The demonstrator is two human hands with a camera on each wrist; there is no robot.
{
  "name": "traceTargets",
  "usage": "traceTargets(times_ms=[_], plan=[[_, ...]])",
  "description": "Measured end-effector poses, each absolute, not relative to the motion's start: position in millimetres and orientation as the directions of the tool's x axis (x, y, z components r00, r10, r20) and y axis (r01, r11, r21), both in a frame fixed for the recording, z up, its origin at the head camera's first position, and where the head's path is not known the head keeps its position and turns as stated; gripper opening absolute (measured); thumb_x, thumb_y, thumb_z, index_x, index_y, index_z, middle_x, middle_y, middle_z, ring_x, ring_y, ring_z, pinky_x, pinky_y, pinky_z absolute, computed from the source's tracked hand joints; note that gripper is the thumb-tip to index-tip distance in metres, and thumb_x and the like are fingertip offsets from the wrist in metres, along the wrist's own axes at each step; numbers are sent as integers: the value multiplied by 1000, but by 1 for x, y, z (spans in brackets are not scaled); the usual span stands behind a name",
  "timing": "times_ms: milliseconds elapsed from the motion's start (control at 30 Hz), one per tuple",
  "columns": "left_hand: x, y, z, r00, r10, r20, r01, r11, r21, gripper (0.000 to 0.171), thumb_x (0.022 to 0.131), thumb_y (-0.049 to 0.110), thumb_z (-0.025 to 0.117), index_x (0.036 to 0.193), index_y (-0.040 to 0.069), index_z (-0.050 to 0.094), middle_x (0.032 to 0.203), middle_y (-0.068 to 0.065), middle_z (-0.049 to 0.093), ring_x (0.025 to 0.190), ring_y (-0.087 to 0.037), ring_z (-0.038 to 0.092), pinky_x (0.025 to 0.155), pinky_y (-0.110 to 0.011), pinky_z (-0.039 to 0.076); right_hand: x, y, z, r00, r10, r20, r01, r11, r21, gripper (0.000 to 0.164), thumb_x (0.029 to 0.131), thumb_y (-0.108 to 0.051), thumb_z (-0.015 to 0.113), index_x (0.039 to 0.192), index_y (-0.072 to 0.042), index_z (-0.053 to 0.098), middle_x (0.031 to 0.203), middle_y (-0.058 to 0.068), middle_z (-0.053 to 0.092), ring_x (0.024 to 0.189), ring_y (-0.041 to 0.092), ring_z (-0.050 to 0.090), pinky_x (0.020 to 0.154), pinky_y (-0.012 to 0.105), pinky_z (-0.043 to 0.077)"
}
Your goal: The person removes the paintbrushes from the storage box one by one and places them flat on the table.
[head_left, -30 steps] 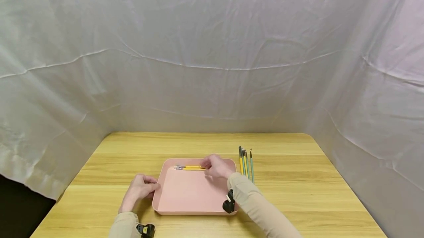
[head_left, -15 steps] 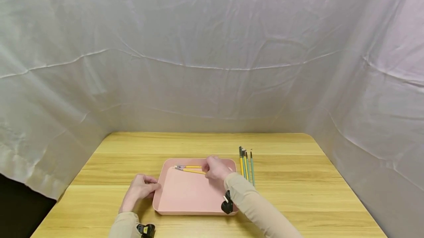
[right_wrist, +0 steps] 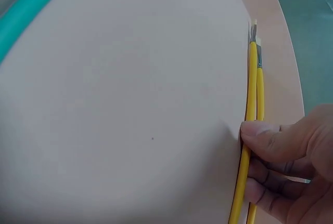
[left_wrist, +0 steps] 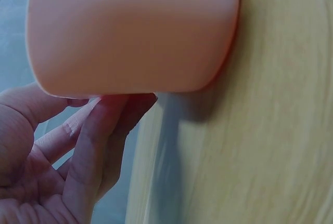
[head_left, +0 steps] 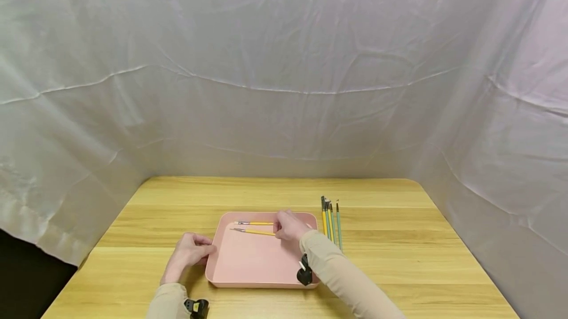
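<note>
A shallow pink tray (head_left: 255,267) lies on the table. My left hand (head_left: 188,254) grips its left rim, thumb over the edge and fingers against the outer wall (left_wrist: 135,42). Above the tray floor, my right hand (head_left: 290,226) pinches a yellow-handled paintbrush (right_wrist: 251,89) between thumb and fingers. Its bristle end points left in the head view. Just behind it, along the far wall of the tray, lies a second yellow paintbrush (head_left: 259,223). The right hand covers the rear ends of both handles in the head view.
Several paintbrushes (head_left: 329,218) with yellow and teal handles lie side by side on the wooden table (head_left: 399,240), right of the tray. One teal paintbrush (head_left: 339,225) sits slightly apart. Grey cloth (head_left: 284,126) hangs around the table's back and sides.
The held paintbrush has come nearer to me, away from the brush at the far wall, so the gap between them has widened. My left hand has stayed at the rim.
</note>
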State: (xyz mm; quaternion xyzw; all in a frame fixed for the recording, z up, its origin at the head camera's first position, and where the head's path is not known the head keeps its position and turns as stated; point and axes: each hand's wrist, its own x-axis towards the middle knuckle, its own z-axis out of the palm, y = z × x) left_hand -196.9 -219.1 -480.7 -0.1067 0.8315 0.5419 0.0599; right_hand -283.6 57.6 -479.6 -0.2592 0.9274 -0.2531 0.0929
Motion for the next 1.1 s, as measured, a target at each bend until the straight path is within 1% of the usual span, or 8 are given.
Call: traceTargets(times_ms=[100,200,333,467,667,833,967,1100], plan=[[-197,-219,-481,-970,-110,-216,-242,390,889,20,80,-3,72,96,-15,68,77,-9,71,67,-19,70,61,-32,63,-284,58,-481,-841,-538,-62,-442,748,-496,30,79,13,63,61,-10,59,59,-7,46,59,9,39,59,19,34],[-197,-218,-481,-969,-112,-219,-246,391,887,19,80,-3,72,95,-15,69,76,-8,72,67,-19,70,61,-32,63,-283,59,-481,-839,-539,-70,-445,756,-480,30,79,13,61,61,-11,57,59,-8,45,59,9,39,59,19,34],[-197,-219,-480,-968,-111,-223,-249,392,885,20,79,-3,72,95,-14,69,75,-8,71,67,-19,70,62,-32,63,-281,59,-480,-847,-527,-62,-439,761,-477,24,78,11,63,67,-9,62,65,-7,51,64,9,44,59,20,37],[-197,-219,-479,-969,-112,-222,-248,388,887,20,79,-3,72,95,-15,69,76,-8,71,68,-19,70,62,-33,63,-281,58,-479,-858,-508,-72,-418,773,-477,19,80,9,65,72,-9,65,70,-5,55,69,10,47,63,21,39],[-196,-219,-481,-968,-107,-225,-249,386,888,19,80,-4,72,95,-15,69,75,-8,71,67,-19,70,62,-33,63,-279,58,-478,-860,-501,-97,-382,759,-527,15,83,8,64,81,-6,68,78,1,63,70,12,48,64,22,40],[-196,-218,-481,-968,-107,-228,-252,379,890,19,80,-5,71,95,-15,69,74,-8,71,67,-19,70,61,-33,63,-278,60,-477,-859,-503,-101,-370,744,-557,20,80,12,58,80,-5,69,75,-1,59,69,12,48,63,22,38],[-196,-218,-481,-967,-103,-231,-253,369,894,19,80,-5,71,95,-16,69,74,-8,71,67,-19,70,61,-32,63,-278,62,-476,-853,-516,-83,-382,723,-575,20,78,13,57,77,-4,69,71,-3,55,66,12,46,61,21,37],[-195,-218,-480,-968,-100,-231,-252,363,897,19,79,-5,71,95,-16,68,74,-7,70,67,-18,70,61,-32,63,-277,64,-475,-846,-529,-68,-386,696,-605,18,79,14,58,75,-1,67,68,-3,53,65,11,45,58,20,35]])
